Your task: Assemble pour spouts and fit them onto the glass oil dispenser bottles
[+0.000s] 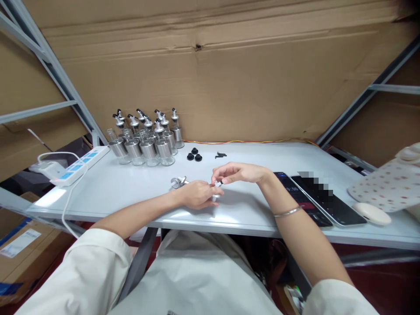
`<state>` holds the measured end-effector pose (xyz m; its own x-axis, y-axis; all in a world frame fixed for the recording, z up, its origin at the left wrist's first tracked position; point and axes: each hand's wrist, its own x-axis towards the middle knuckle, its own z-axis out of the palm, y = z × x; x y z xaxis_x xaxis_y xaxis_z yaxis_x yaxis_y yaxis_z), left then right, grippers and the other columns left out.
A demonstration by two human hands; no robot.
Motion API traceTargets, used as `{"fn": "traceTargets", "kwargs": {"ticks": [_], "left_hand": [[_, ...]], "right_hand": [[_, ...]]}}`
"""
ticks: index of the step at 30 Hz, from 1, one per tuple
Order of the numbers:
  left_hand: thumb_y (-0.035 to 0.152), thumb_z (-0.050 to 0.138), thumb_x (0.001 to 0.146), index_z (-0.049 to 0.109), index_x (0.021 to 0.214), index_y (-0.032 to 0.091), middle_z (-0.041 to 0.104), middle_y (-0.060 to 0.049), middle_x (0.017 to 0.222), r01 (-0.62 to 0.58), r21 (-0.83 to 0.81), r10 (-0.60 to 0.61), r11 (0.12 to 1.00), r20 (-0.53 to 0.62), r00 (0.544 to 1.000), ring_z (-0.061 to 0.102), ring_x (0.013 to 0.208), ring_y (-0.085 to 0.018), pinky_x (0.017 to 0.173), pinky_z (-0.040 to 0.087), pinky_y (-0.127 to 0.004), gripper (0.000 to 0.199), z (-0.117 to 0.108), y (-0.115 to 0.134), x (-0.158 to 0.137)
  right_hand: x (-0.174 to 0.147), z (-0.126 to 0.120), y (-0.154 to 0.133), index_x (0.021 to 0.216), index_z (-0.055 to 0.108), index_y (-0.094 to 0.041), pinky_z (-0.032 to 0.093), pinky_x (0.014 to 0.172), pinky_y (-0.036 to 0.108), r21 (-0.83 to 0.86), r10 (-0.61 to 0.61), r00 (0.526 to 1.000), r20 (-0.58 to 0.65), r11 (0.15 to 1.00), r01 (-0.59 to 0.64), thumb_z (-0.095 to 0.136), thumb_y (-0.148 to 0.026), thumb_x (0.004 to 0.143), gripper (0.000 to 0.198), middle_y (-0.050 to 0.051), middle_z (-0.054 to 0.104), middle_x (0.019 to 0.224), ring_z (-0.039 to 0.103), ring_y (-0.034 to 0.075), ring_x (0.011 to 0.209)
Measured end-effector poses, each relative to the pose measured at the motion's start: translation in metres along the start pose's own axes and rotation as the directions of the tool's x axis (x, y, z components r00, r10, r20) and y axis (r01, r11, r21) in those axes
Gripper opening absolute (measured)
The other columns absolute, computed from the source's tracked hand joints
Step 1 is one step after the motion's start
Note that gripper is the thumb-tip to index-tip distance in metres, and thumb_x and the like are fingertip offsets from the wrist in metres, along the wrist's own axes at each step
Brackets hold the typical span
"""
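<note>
My left hand [197, 194] is closed around a small silver pourer spout [215, 198] just above the table's front part. Over it, my right hand [242, 172] pinches at a small black piece [221, 182] at the spout's top; the fingertips partly hide it. Beside my left wrist lie several loose silver spout parts [179, 182]. Farther back sit 3 black ribbed stoppers [194, 155], with some small thin black flaps [221, 155] to their right.
Several glass bottles with steel sleeves [150, 151] stand at the back left, many topped with pourers. A white power strip [77, 168] lies at the left edge. Two phones [331, 203], a cream round case [372, 213] and a dotted white container [387, 188] occupy the right.
</note>
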<state>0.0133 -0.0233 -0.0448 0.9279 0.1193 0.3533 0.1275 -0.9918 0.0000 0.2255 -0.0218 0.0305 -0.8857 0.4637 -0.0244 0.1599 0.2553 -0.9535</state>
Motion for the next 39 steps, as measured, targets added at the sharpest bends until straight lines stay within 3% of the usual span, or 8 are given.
{"fn": "traceTargets", "kwargs": {"ticks": [9, 13, 26, 31, 33, 35, 37, 39], "left_hand": [[0.044, 0.034, 0.094, 0.039, 0.110, 0.017, 0.065, -0.003, 0.075, 0.146, -0.105, -0.162, 0.984, -0.168, 0.972, 0.064, 0.066, -0.016, 0.064, 0.046, -0.027, 0.032, -0.008, -0.005, 0.001], [0.043, 0.033, 0.095, 0.039, 0.110, 0.016, 0.065, -0.004, 0.078, 0.143, -0.056, -0.150, 0.988, -0.158, 0.976, 0.064, 0.067, -0.017, 0.063, 0.045, -0.026, 0.031, -0.012, -0.007, 0.001], [0.043, 0.037, 0.094, 0.041, 0.116, 0.016, 0.068, -0.006, 0.087, 0.299, -0.051, -0.297, 0.953, 0.044, 0.954, 0.066, 0.073, -0.020, 0.068, 0.047, -0.030, 0.035, -0.014, -0.002, 0.006], [0.054, 0.039, 0.089, 0.033, 0.125, 0.015, 0.065, -0.006, 0.090, 0.277, -0.135, -0.289, 0.951, -0.081, 0.954, 0.063, 0.068, -0.017, 0.065, 0.047, -0.028, 0.054, -0.020, -0.010, 0.003], [0.051, 0.037, 0.091, 0.031, 0.127, 0.015, 0.063, -0.007, 0.093, 0.332, -0.229, -0.378, 0.915, -0.201, 0.904, 0.061, 0.067, -0.014, 0.065, 0.047, -0.027, 0.052, -0.025, -0.018, 0.002], [0.043, 0.034, 0.093, 0.036, 0.123, 0.015, 0.062, -0.007, 0.094, 0.454, -0.296, -0.532, 0.840, -0.287, 0.796, 0.061, 0.076, -0.014, 0.072, 0.048, -0.028, 0.041, -0.030, -0.030, 0.000], [0.034, 0.039, 0.091, 0.043, 0.118, 0.016, 0.062, -0.009, 0.103, 0.586, -0.323, -0.667, 0.743, -0.296, 0.684, 0.060, 0.095, -0.017, 0.084, 0.047, -0.031, 0.032, -0.033, -0.046, -0.003], [0.027, 0.045, 0.087, 0.043, 0.122, 0.015, 0.056, -0.013, 0.123, 0.673, -0.364, -0.762, 0.644, -0.225, 0.607, 0.053, 0.115, -0.021, 0.093, 0.044, -0.036, 0.037, -0.031, -0.063, -0.009]], "right_hand": [[0.007, 0.005, 0.004, 0.106, 0.063, -0.017, 0.045, 0.079, 0.030, 0.124, 0.084, 0.954, -0.288, 0.991, -0.050, 0.063, -0.042, 0.080, 0.036, 0.003, 0.063, 0.085, 0.057, 0.013, 0.080], [0.011, 0.007, 0.007, 0.090, 0.062, -0.015, 0.045, 0.077, 0.031, 0.141, 0.134, 0.926, -0.354, 0.986, -0.089, 0.057, -0.049, 0.082, 0.035, 0.001, 0.059, 0.075, 0.055, 0.012, 0.072], [0.011, 0.006, 0.004, 0.073, 0.058, -0.016, 0.042, 0.065, 0.027, -0.030, 0.084, 0.940, -0.331, 0.995, -0.099, 0.068, -0.043, 0.073, 0.028, -0.001, 0.059, 0.065, 0.053, 0.011, 0.064], [0.010, 0.004, 0.002, 0.073, 0.056, -0.017, 0.040, 0.063, 0.027, -0.058, 0.072, 0.899, -0.431, 0.993, -0.107, 0.066, -0.047, 0.074, 0.032, 0.000, 0.059, 0.067, 0.052, 0.012, 0.064], [0.010, 0.003, 0.000, 0.073, 0.055, -0.017, 0.040, 0.063, 0.028, -0.066, 0.070, 0.878, -0.473, 0.991, -0.114, 0.066, -0.050, 0.073, 0.035, 0.000, 0.058, 0.066, 0.051, 0.012, 0.063], [0.010, 0.002, -0.001, 0.073, 0.054, -0.017, 0.040, 0.065, 0.028, -0.072, 0.065, 0.862, -0.502, 0.991, -0.116, 0.065, -0.052, 0.072, 0.037, 0.000, 0.056, 0.065, 0.050, 0.012, 0.063], [0.010, 0.002, 0.000, 0.074, 0.054, -0.017, 0.040, 0.067, 0.029, -0.070, 0.069, 0.857, -0.511, 0.990, -0.121, 0.063, -0.055, 0.073, 0.039, 0.000, 0.055, 0.066, 0.051, 0.013, 0.065], [0.010, 0.001, 0.002, 0.075, 0.053, -0.017, 0.040, 0.067, 0.030, -0.066, 0.083, 0.855, -0.512, 0.989, -0.135, 0.061, -0.056, 0.074, 0.040, 0.000, 0.054, 0.067, 0.051, 0.014, 0.066]]}}
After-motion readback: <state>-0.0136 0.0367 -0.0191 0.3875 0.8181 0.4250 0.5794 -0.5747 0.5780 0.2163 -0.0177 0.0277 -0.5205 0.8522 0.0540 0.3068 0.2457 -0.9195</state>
